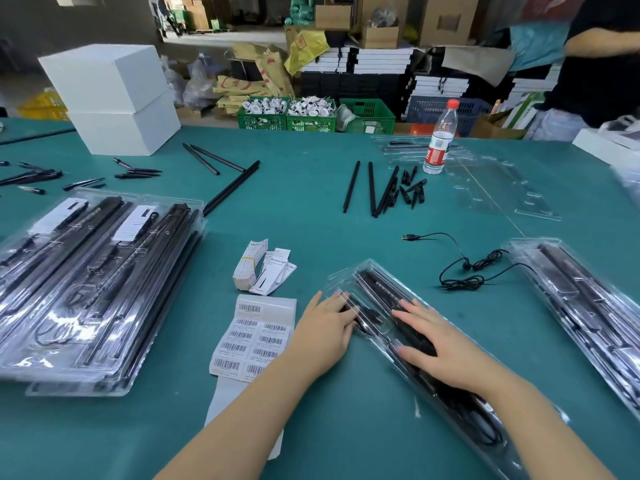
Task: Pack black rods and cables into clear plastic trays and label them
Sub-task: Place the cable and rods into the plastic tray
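Note:
A clear plastic tray (pixel 374 282) holding black rods and a cable lies slanted on the green table in front of me. My left hand (pixel 325 327) presses flat on its upper left edge with straight fingers. My right hand (pixel 440 344) lies flat on the tray's middle. A loose black USB cable (pixel 467 268) lies to the right. Loose black rods (pixel 372 188) and short black tips (pixel 412 190) lie further back. Barcode label sheets (pixel 252 337) and a bundle of paper tags (pixel 251 265) lie left of my left hand.
Packed trays are stacked at the left (pixel 90 282) and another lies at the right (pixel 585 306). Empty clear trays (pixel 502 188) and a water bottle (pixel 440 140) stand at the back right. White boxes (pixel 114 98) sit back left. A person (pixel 602 64) stands at far right.

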Tool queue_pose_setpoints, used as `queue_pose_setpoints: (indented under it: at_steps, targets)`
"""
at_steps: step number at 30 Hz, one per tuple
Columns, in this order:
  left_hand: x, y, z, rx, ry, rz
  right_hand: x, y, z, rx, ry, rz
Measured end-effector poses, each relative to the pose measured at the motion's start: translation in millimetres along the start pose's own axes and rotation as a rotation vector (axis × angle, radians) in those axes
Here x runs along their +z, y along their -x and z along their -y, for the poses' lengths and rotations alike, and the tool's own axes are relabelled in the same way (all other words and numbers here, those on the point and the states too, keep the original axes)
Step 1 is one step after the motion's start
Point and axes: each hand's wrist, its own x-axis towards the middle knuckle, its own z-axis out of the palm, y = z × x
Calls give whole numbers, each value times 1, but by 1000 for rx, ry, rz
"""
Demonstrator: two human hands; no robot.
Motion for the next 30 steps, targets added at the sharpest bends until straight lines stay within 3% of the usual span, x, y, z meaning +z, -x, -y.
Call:
queue_pose_setpoints:
  at_steps: [6, 10, 20, 24, 30]
  targets:
    - [-8, -4, 3, -77, 331, -138, 2, -3, -3, 12, -48, 34]
    - [-4, -3, 1, -103, 368, -125, 5, -4, -5, 25, -46, 25]
    - [2, -13, -24, -578, 442, -331, 6, -2, -2, 22, -48, 14]
    - [-6, -20, -17, -685, 433, -232, 6, 0, 0, 28, -34, 25]
    - [-10, -21, -10, -634, 485, -216, 6, 0, 2, 17, -29, 19]
